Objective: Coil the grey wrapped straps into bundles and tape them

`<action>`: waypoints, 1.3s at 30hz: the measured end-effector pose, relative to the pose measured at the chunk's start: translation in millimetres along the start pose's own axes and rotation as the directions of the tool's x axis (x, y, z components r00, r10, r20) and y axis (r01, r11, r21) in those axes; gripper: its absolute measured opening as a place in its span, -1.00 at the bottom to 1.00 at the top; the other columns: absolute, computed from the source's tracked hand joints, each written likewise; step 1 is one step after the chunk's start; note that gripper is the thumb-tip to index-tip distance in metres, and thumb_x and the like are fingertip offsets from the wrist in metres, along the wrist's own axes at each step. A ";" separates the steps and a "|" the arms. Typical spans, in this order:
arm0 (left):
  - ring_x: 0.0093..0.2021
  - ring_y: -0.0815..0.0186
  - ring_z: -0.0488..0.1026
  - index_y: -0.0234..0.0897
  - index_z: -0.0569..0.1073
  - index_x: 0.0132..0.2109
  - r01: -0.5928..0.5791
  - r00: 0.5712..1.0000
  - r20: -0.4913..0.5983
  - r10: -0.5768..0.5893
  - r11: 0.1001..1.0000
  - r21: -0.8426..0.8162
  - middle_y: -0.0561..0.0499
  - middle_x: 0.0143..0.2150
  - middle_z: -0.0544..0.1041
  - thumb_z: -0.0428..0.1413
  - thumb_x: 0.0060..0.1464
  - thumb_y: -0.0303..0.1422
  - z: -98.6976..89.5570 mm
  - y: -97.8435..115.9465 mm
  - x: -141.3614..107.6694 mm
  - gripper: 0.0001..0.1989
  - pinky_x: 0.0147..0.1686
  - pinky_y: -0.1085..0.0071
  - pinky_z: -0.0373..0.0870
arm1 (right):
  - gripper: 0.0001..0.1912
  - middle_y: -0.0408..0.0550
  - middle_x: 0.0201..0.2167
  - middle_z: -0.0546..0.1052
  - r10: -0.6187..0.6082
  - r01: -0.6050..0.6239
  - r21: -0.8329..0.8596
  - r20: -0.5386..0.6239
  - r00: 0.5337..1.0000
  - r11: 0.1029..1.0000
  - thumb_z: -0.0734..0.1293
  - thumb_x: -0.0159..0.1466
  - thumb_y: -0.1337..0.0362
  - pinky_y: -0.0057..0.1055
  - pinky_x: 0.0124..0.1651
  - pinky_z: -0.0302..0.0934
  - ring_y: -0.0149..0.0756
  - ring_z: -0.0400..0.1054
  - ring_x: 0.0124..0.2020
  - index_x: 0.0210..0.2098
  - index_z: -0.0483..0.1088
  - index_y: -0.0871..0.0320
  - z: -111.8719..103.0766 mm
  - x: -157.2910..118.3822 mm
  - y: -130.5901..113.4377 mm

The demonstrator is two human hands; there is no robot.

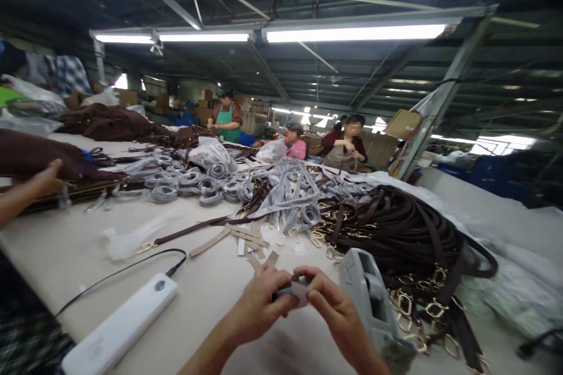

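Observation:
Near the table's front edge, my left hand (269,297) is closed round a small dark rolled strap (284,292) that my fingers mostly cover. My right hand (329,297) pinches the other side of it, where a pale, whitish piece (299,292) wraps or lies over the roll. Just right of my right hand stands a grey tape dispenser (367,293). Tan paper strips (250,237) lie loose beyond my hands. Further back are several coiled straps in clear film (211,187).
Dark brown straps with gold clasps (396,234) are heaped at the right. A white oblong device (123,325) with a black cable lies at the left. Another person's hand (48,180) touches brown material at far left. Several people work beyond the table (197,287).

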State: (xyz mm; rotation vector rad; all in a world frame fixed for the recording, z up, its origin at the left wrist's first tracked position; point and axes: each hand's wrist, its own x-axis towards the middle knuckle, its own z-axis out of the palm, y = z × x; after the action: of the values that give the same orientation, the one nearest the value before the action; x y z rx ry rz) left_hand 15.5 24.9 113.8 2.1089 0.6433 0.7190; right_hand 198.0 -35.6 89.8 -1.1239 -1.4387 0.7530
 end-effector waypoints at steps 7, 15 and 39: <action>-0.15 0.24 0.30 -0.22 0.39 -0.37 -0.016 0.989 0.148 0.001 0.995 0.097 0.09 -0.35 0.44 0.09 0.07 -0.40 -6.7 5.6 3.3 -0.94 0.03 0.32 0.15 | -0.84 -0.03 -0.23 0.58 0.056 -0.015 -0.200 0.203 0.978 0.980 0.35 0.26 0.20 -0.28 -0.07 0.27 -0.17 0.44 -0.17 -0.23 0.53 0.10 -18.5 20.2 -28.2; -0.29 0.32 0.33 -0.24 0.32 -0.45 -0.019 0.972 0.233 0.027 0.999 -0.035 0.12 -0.43 0.38 0.03 0.08 -0.42 -4.4 13.8 9.7 -0.86 -0.18 0.44 0.20 | -0.79 -0.14 -0.48 0.46 -0.123 0.163 -0.387 0.127 0.984 0.908 0.26 0.24 0.38 -0.42 -0.30 0.16 -0.32 0.34 -0.39 -0.49 0.46 0.14 -7.3 24.3 -47.9; -0.16 0.22 0.26 -0.25 0.38 -0.47 0.172 0.980 0.114 -0.164 0.983 -0.059 0.08 -0.39 0.35 0.06 0.08 -0.27 19.0 4.0 8.8 -0.80 -0.15 0.38 0.13 | -0.86 -0.16 -0.49 0.53 0.167 -0.070 -0.352 0.253 0.953 0.933 0.34 0.11 0.43 -0.47 -0.39 0.18 -0.33 0.35 -0.44 -0.44 0.55 0.14 -30.7 25.8 -27.2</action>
State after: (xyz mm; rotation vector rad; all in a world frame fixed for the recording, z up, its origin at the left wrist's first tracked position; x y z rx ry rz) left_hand 35.5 18.4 109.5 1.9884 0.7173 0.5214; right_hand 223.1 -25.3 130.0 -1.4227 -1.8014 0.7914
